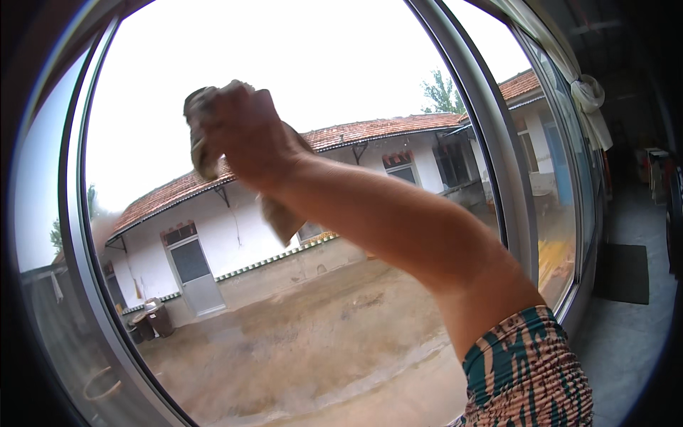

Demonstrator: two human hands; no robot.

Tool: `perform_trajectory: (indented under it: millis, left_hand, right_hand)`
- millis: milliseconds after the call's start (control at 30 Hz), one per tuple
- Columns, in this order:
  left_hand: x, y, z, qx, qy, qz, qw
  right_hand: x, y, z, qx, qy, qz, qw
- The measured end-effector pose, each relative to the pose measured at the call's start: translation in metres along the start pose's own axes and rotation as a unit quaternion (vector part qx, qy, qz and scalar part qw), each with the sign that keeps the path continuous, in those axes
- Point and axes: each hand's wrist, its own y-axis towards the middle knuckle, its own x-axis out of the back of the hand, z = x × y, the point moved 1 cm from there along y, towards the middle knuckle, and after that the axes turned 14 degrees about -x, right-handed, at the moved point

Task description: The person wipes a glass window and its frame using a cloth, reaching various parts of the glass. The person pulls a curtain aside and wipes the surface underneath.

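My right hand is raised high in front of a large window pane. Its fingers are closed round a crumpled olive-brown cloth. Part of the cloth hangs below the wrist, and some of it sticks out past the fingers on the left. The hand is a little blurred by motion. Whether the cloth touches the glass is hard to tell. My bare forearm slants up from the lower right, with a gathered patterned sleeve above the elbow. My left hand is out of sight.
Grey metal window frames run up both sides of the pane. At the right hangs a knotted pale curtain, above a dark mat on the indoor floor. Through the glass show a yard and a white building with a tiled roof.
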Motion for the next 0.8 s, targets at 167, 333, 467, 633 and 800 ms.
perform_trajectory:
  millis: [167, 333, 467, 633, 800]
  left_hand:
    - [-0.019, -0.038, 0.015, 0.028, 0.032, 0.035, 0.998]
    - [-0.025, -0.048, 0.011, 0.049, 0.016, 0.039, 0.998]
    - [-0.017, -0.030, -0.001, 0.042, -0.021, 0.006, 0.999]
    - [-0.011, -0.023, -0.001, 0.029, -0.060, 0.005, 0.998]
    - [0.012, -0.025, -0.040, 0.046, -0.095, 0.010, 0.994]
  right_hand:
    - [0.058, 0.011, -0.138, -0.051, 0.003, -0.120, 0.991]
    - [0.117, -0.052, -0.252, -0.143, -0.307, -0.138, 0.931]
    - [0.146, -0.098, -0.317, -0.209, -0.382, -0.117, 0.893]
    - [0.107, -0.050, -0.258, -0.359, -0.320, -0.108, 0.870]
    - [0.060, -0.002, -0.176, -0.198, -0.223, -0.099, 0.949]
